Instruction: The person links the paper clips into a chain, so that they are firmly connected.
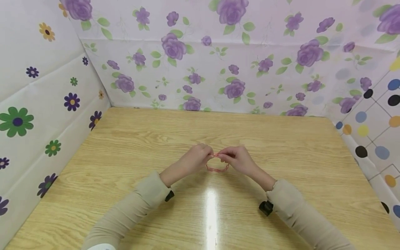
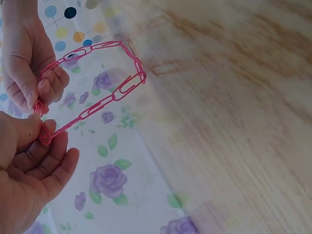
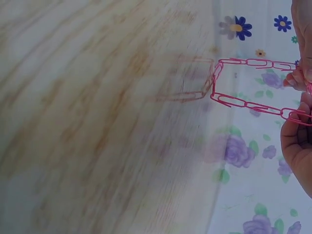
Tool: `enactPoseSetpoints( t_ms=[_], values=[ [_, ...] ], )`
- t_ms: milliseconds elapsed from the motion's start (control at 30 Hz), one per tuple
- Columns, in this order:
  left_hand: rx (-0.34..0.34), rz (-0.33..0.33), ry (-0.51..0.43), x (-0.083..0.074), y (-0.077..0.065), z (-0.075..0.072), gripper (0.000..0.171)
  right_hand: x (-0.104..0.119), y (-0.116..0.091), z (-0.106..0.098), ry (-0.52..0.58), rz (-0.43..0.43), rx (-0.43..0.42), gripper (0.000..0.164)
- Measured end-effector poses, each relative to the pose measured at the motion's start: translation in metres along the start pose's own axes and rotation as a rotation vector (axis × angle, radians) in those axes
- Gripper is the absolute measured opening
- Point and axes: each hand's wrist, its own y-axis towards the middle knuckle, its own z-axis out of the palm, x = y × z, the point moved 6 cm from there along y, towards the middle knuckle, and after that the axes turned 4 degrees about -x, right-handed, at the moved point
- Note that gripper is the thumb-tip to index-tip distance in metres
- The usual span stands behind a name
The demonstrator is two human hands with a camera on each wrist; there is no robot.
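A chain of pink paper clips (image 1: 217, 170) (image 2: 115, 96) hangs as a loop between the two hands over the middle of the table. My left hand (image 1: 196, 156) (image 2: 31, 170) pinches a clip at one end between thumb and fingers. At the other end, my right hand (image 1: 240, 159) (image 2: 30, 66) pinches a clip too, its fingertips right beside the left ones. The wrist views show the linked clips sagging from the fingers, the bottom of the loop close over the tabletop with its reflection below. Fingers partly cover the end clips.
The wooden table (image 1: 131, 135) has a glossy top with a bright light streak in front of the hands. Cloth with purple roses (image 1: 175, 47) stands along the back edge. Flowered cloth (image 1: 34, 90) borders the left side, dotted cloth (image 1: 379, 132) the right.
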Motion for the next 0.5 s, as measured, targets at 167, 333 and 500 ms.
enactPoseSetpoints(
  t_ms=[167, 333, 500],
  values=[
    [0.041, -0.017, -0.015, 0.000, 0.000, 0.000, 0.005, -0.025, 0.000, 0.005, -0.010, -0.010, 0.019, 0.012],
    [0.104, -0.062, -0.032, 0.004, -0.002, 0.001, 0.006, -0.036, -0.001, 0.003, -0.032, -0.035, 0.028, 0.014],
    [0.118, -0.114, -0.123, 0.011, -0.006, 0.002, 0.006, -0.043, -0.003, -0.004, 0.013, 0.021, 0.052, 0.014]
  ],
)
